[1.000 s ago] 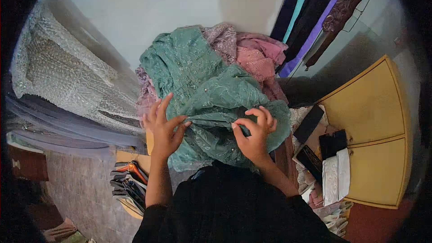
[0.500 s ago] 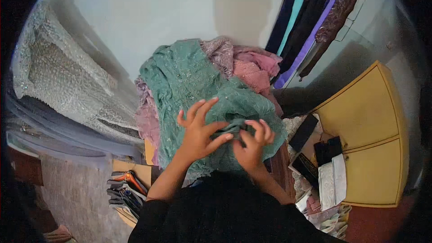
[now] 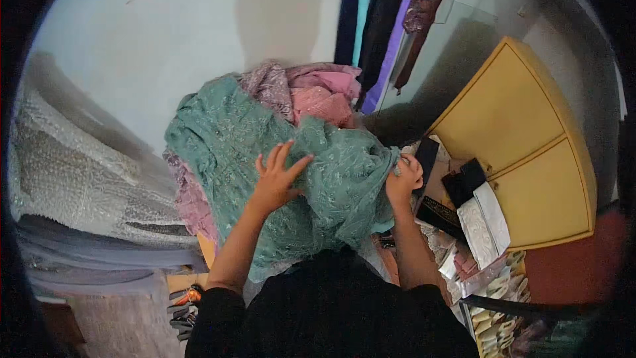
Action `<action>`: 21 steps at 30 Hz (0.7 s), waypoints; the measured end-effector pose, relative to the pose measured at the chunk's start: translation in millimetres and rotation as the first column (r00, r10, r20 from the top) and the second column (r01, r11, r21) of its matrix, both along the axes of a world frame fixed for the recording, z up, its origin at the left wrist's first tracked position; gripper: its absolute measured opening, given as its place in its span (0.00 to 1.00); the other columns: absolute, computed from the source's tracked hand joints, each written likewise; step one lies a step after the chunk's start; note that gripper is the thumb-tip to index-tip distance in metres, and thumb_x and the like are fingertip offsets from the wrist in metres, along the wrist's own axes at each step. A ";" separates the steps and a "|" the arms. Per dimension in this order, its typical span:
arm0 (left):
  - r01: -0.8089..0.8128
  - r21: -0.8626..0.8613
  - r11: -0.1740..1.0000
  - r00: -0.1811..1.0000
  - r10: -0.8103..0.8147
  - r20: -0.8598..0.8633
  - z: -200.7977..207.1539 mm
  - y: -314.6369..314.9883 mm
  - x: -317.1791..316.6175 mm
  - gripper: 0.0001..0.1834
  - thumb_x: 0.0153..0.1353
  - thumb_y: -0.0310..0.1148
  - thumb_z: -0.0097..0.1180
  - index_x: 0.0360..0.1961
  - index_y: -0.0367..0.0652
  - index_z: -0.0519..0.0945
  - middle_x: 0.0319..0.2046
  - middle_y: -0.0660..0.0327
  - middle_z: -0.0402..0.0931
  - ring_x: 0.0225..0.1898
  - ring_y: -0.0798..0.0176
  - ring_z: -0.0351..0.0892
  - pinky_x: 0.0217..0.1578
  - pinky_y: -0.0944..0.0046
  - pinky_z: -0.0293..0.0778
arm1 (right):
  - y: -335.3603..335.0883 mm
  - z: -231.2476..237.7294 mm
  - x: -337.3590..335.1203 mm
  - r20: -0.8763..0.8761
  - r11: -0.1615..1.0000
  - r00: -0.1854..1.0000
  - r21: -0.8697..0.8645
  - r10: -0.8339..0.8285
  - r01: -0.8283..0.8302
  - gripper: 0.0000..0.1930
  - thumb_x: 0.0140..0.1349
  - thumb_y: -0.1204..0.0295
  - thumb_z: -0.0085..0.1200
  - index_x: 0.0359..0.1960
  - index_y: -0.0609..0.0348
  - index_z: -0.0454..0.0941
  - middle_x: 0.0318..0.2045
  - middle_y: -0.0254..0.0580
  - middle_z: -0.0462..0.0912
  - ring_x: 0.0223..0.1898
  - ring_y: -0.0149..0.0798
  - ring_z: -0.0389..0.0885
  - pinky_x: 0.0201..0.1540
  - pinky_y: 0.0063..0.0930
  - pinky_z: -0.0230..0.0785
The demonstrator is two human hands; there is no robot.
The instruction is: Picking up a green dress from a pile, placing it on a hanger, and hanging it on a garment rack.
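A heap of green embroidered fabric (image 3: pixel 232 132) with shiny patterning lies in front of me, over pink and mauve fabric. My left hand (image 3: pixel 277 180) rests on or just over the green fabric, its fingers spread. Toward the right, my right hand (image 3: pixel 403 176) has its fingers closed around a bunched edge of the same fabric and holds it out to the side. Pink fabric (image 3: pixel 322 105) shows behind the green, and a mauve patterned piece (image 3: pixel 268 86) sits beside it. What the heap rests on is mostly hidden.
Silvery sequinned fabric (image 3: pixel 73 166) hangs at the left, above grey sheer cloth (image 3: pixel 99 252). Several long garments, including a purple one (image 3: pixel 397 40), hang at the far right. A yellow two-panel board (image 3: pixel 517 152) stands right, beside boxes and a white packet (image 3: pixel 482 219). Hangers (image 3: pixel 189 305) lie lower left.
My right hand has moved right, now gripping the fabric's edge and drawing it outward. My left hand has parted from it. The view has turned right.
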State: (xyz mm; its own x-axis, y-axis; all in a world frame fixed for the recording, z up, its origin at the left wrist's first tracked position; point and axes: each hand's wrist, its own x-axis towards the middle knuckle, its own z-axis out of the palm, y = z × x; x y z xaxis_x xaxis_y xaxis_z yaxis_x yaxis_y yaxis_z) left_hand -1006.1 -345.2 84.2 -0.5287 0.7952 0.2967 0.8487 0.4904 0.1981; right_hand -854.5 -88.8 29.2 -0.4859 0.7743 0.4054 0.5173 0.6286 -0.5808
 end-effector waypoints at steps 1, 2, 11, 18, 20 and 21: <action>0.021 -0.009 1.000 0.999 -0.021 0.027 -5.6 5.6 2.1 0.48 0.31 0.37 0.71 0.59 0.71 0.63 0.64 0.59 0.49 0.64 0.51 0.50 0.55 0.34 0.46 | -3.4 1.1 0.9 -0.010 1.000 1.000 -0.008 0.008 -0.009 0.11 0.47 0.72 0.59 0.35 0.50 0.80 0.51 0.29 0.67 0.59 0.45 0.54 0.55 0.56 0.36; 0.046 -0.021 0.999 0.997 -0.044 0.056 -9.2 11.6 5.3 0.47 0.33 0.38 0.71 0.59 0.71 0.63 0.64 0.59 0.49 0.65 0.51 0.48 0.55 0.33 0.45 | -7.0 6.0 3.5 -0.018 1.000 1.000 -0.019 0.013 -0.014 0.11 0.47 0.72 0.58 0.35 0.51 0.80 0.51 0.30 0.67 0.59 0.45 0.54 0.55 0.56 0.36; 0.018 0.144 0.989 0.993 0.000 -0.120 -37.3 24.8 -9.9 0.23 0.34 0.30 0.62 0.38 0.61 0.80 0.61 0.66 0.58 0.63 0.52 0.53 0.56 0.36 0.41 | -10.3 12.8 21.8 0.001 0.998 0.998 -0.003 -0.058 0.058 0.18 0.49 0.68 0.59 0.43 0.54 0.72 0.51 0.38 0.66 0.58 0.46 0.57 0.56 0.55 0.41; -0.141 0.271 0.952 0.984 0.164 -0.065 -5.1 34.3 -18.0 0.19 0.30 0.26 0.59 0.31 0.53 0.81 0.60 0.66 0.59 0.63 0.52 0.51 0.56 0.34 0.39 | -50.8 -15.1 78.7 -0.167 0.977 0.976 0.182 0.141 -0.110 0.17 0.47 0.61 0.60 0.37 0.52 0.72 0.45 0.44 0.68 0.54 0.49 0.60 0.55 0.47 0.45; -0.148 0.251 0.957 0.984 0.167 -0.055 2.4 48.7 -14.5 0.17 0.30 0.31 0.61 0.29 0.52 0.81 0.60 0.66 0.59 0.63 0.53 0.51 0.55 0.33 0.40 | -67.6 -16.3 89.2 -0.096 0.916 0.964 0.346 0.248 -0.201 0.22 0.45 0.51 0.62 0.37 0.49 0.72 0.48 0.41 0.64 0.54 0.49 0.59 0.55 0.51 0.42; -0.146 0.265 0.953 0.982 0.171 -0.077 10.2 54.2 -16.5 0.15 0.32 0.33 0.63 0.28 0.52 0.80 0.60 0.67 0.59 0.63 0.52 0.51 0.54 0.33 0.40 | -75.9 -13.0 88.2 -0.092 0.919 0.965 0.337 0.247 -0.203 0.22 0.45 0.51 0.62 0.37 0.49 0.72 0.48 0.41 0.64 0.54 0.49 0.59 0.55 0.51 0.42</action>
State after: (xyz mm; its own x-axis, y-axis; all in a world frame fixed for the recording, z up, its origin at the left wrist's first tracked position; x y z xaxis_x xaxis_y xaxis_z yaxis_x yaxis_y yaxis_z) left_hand -1022.6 -291.1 94.4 -0.6000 0.5934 0.5365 0.7856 0.5636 0.2553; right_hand -766.2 -164.7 16.2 -0.5583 0.4679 0.6851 0.2738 0.8834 -0.3802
